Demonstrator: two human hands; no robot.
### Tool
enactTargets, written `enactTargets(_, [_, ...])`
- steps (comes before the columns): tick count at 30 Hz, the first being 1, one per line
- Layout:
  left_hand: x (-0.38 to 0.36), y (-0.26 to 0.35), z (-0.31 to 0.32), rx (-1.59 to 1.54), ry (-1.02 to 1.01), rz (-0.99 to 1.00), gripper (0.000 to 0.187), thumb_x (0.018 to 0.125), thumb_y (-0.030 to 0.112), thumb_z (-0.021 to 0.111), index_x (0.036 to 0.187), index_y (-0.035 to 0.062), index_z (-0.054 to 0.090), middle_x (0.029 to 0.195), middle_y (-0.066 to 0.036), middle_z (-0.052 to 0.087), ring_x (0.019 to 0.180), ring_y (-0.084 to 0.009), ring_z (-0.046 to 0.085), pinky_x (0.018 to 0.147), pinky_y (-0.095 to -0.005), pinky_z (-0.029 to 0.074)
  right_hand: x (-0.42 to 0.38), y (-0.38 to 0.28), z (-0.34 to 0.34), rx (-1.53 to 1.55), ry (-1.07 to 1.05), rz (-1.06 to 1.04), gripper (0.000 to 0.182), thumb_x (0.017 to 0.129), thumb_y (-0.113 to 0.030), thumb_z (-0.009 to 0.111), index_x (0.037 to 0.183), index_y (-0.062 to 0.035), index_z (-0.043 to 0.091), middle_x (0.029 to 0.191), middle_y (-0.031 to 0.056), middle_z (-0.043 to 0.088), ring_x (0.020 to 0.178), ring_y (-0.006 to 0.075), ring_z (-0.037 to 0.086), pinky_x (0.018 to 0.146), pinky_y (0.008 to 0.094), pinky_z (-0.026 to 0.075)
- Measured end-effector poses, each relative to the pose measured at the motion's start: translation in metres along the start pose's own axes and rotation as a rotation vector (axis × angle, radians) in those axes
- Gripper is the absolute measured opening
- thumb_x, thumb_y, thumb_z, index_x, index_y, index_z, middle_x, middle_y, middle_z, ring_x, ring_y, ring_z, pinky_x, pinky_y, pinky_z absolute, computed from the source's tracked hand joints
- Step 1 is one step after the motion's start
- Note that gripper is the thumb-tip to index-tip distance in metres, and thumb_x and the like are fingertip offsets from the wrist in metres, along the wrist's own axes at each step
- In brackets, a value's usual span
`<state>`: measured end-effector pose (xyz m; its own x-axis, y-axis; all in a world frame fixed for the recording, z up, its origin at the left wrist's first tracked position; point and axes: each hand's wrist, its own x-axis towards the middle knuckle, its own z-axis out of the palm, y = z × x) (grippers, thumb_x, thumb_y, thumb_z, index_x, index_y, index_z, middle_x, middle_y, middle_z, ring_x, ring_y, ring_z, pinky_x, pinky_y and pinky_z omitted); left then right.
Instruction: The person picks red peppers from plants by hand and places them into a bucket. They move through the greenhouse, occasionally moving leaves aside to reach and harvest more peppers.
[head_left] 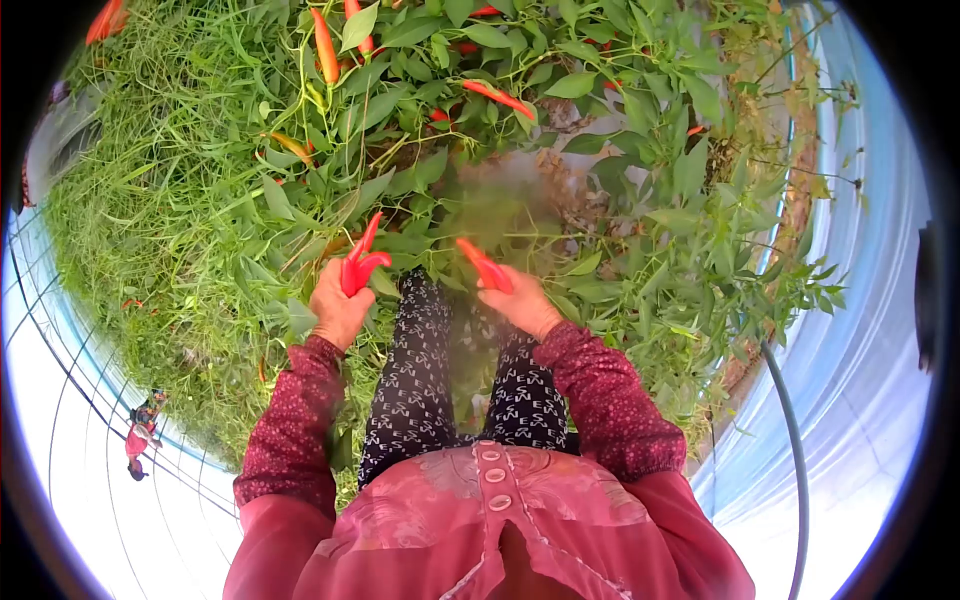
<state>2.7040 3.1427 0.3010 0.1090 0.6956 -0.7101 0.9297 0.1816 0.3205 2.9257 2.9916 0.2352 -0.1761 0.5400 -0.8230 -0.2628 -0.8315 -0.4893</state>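
Clock positions are read from the midpoint between the two hands, with 12 o'clock straight ahead of the person.

Left hand (338,305), 9 o'clock: the fingers (328,278) are folded snugly around at least two red peppers (363,243). One pepper points toward 1 o'clock; the other curls toward 3 o'clock. I cannot make out the full count in the grip.

Right hand (522,298), 3 o'clock: the fingers are bent around a bright red pepper (480,262), its tip toward 10 o'clock. From here I cannot tell whether a second one lies against it. The two hands are apart.

Next outward, leafy plants (573,85) extend from 11 to 3 o'clock. An orange-red pepper (325,47) hangs at 11 o'clock, and a long red one lies among the leaves near 1 o'clock. A yellowish pepper (292,150) sits between 10 and 11 o'clock. Brown ground shows at 2 o'clock, partly blurred. Tall grass (140,190) fills 9 to 10 o'clock.

At 6 o'clock are the person's patterned trousers (408,390) and pink shirt (590,490).

At the outer edge, pale blue-white sheeting (870,300) stands at 3 o'clock, a grey hose (797,470) at 4 o'clock, and another person (141,440) at 8 o'clock, well apart.
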Motion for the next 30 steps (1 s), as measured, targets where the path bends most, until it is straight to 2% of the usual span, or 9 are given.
enactTargets(2, [-0.020, 0.015, 0.000, -0.417, -0.048, 0.117, 0.031, 0.069, -0.005, 0.054, 0.097, 0.0030, 0.046, 0.080, -0.002, 0.059, 0.075, -0.0101, 0.054, 0.070, -0.0240, 0.044, -0.001, -0.007, 0.003, 0.111, 0.015, 0.017, 0.032, 0.077, -0.014, 0.061, 0.107, -0.0034, 0.054, 0.097, 0.0024, 0.058, 0.085, 0.0099, 0.053, 0.079, 0.0241, 0.043])
enactTargets(5, [-0.046, 0.055, -0.018, -0.441, -0.087, 0.185, 0.031, 0.073, -0.008, 0.052, 0.101, 0.0021, 0.042, 0.075, -0.003, 0.060, 0.069, -0.0090, 0.056, 0.068, -0.0233, 0.045, -0.002, -0.019, 0.014, 0.315, 0.066, -0.087, 0.037, 0.080, -0.011, 0.058, 0.115, -0.0044, 0.050, 0.097, 0.0032, 0.058, 0.085, 0.0117, 0.055, 0.075, 0.0253, 0.043])
enactTargets(8, [-0.050, 0.064, -0.031, -0.386, -0.063, 0.254, 0.032, 0.075, -0.007, 0.051, 0.104, 0.0022, 0.040, 0.073, -0.005, 0.059, 0.064, -0.0098, 0.057, 0.066, -0.0222, 0.045, -0.008, -0.041, 0.018, 0.523, 0.025, -0.020, 0.040, 0.080, -0.009, 0.057, 0.118, -0.0061, 0.048, 0.099, 0.0043, 0.058, 0.082, 0.0110, 0.055, 0.071, 0.0248, 0.044])
enactTargets(14, [-0.051, 0.066, -0.050, -0.338, 0.095, 0.471, 0.039, 0.069, -0.006, 0.059, 0.103, 0.0030, 0.042, 0.093, -0.008, 0.056, 0.076, -0.0140, 0.059, 0.068, -0.0248, 0.047, -0.028, -0.100, 0.036, 0.834, -0.108, -0.122, 0.040, 0.079, -0.006, 0.056, 0.118, -0.0051, 0.047, 0.101, 0.0060, 0.058, 0.085, 0.0135, 0.056, 0.071, 0.0261, 0.045])
enactTargets(16, [-0.056, 0.083, -0.059, -0.617, 0.049, 0.368, 0.045, 0.068, -0.007, 0.062, 0.107, 0.0055, 0.043, 0.096, -0.005, 0.054, 0.082, -0.0098, 0.051, 0.073, -0.0230, 0.042, -0.032, -0.119, 0.041, 0.835, -0.129, -0.087, 0.038, 0.078, -0.006, 0.056, 0.115, -0.0025, 0.047, 0.103, 0.0066, 0.057, 0.089, 0.0153, 0.056, 0.073, 0.0283, 0.046])
enactTargets(18, [-0.051, 0.071, -0.072, -0.435, -0.031, 0.396, 0.049, 0.068, -0.008, 0.061, 0.111, 0.0059, 0.042, 0.095, -0.004, 0.053, 0.082, -0.0095, 0.051, 0.073, -0.0225, 0.042, -0.032, -0.135, 0.048, 0.829, -0.181, -0.128, 0.037, 0.078, -0.006, 0.056, 0.114, -0.0010, 0.047, 0.104, 0.0074, 0.056, 0.092, 0.0170, 0.055, 0.077, 0.0306, 0.047])
enactTargets(19, [-0.053, 0.074, -0.076, -0.589, -0.067, 0.381, 0.052, 0.066, -0.012, 0.058, 0.113, 0.0040, 0.041, 0.092, -0.008, 0.057, 0.071, -0.0149, 0.061, 0.064, -0.0251, 0.048, -0.033, -0.142, 0.051, 0.828, -0.195, -0.124, 0.037, 0.078, -0.006, 0.057, 0.113, -0.0009, 0.047, 0.105, 0.0078, 0.055, 0.094, 0.0179, 0.055, 0.078, 0.0317, 0.047])
enactTargets(23, [-0.049, 0.082, -0.091, -0.671, 0.011, 0.385, 0.047, 0.068, -0.012, 0.059, 0.110, 0.0031, 0.043, 0.086, -0.005, 0.056, 0.057, -0.0100, 0.056, 0.058, -0.0222, 0.046, -0.035, -0.169, 0.059, 0.817, -0.246, -0.187, 0.042, 0.078, -0.008, 0.059, 0.117, -0.0005, 0.046, 0.109, 0.0107, 0.055, 0.098, 0.0229, 0.055, 0.081, 0.0356, 0.047])
enactTargets(30, [-0.052, 0.081, -0.116, -0.772, -0.016, 0.311, 0.041, 0.069, -0.009, 0.062, 0.104, 0.0037, 0.046, 0.085, -0.002, 0.053, 0.066, -0.0069, 0.053, 0.059, -0.0203, 0.044, -0.029, -0.198, 0.066, 0.829, -0.293, -0.193, 0.052, 0.079, -0.007, 0.056, 0.126, -0.0011, 0.037, 0.112, 0.0088, 0.053, 0.104, 0.0236, 0.053, 0.082, 0.0363, 0.048])
